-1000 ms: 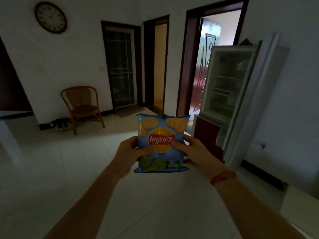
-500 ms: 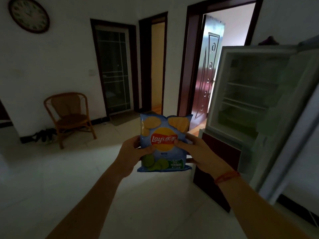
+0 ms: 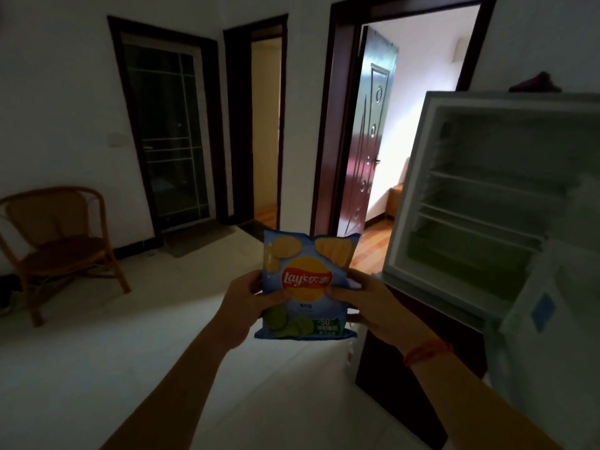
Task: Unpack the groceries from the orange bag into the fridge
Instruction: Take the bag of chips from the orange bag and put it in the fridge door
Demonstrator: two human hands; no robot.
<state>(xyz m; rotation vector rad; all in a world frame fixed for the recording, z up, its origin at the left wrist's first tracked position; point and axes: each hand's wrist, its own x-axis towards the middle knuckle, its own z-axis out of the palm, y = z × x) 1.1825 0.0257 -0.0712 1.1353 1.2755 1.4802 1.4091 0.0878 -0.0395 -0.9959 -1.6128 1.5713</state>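
Blue foil Lay's crisp bag (image 3: 306, 284), frame centre, gripped at its sides by left hand (image 3: 242, 303) and right hand (image 3: 373, 308), fingers hidden behind. Open white fridge (image 3: 409, 196) at right, cropped, interior dim.

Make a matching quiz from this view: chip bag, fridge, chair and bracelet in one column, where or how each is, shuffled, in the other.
1 chip bag
2 fridge
3 chair
4 bracelet

A far left, by the wall
B door open, at right
C on the right wrist
D gripped by left hand and right hand

Pairs: 1-D, 2-B, 3-A, 4-C
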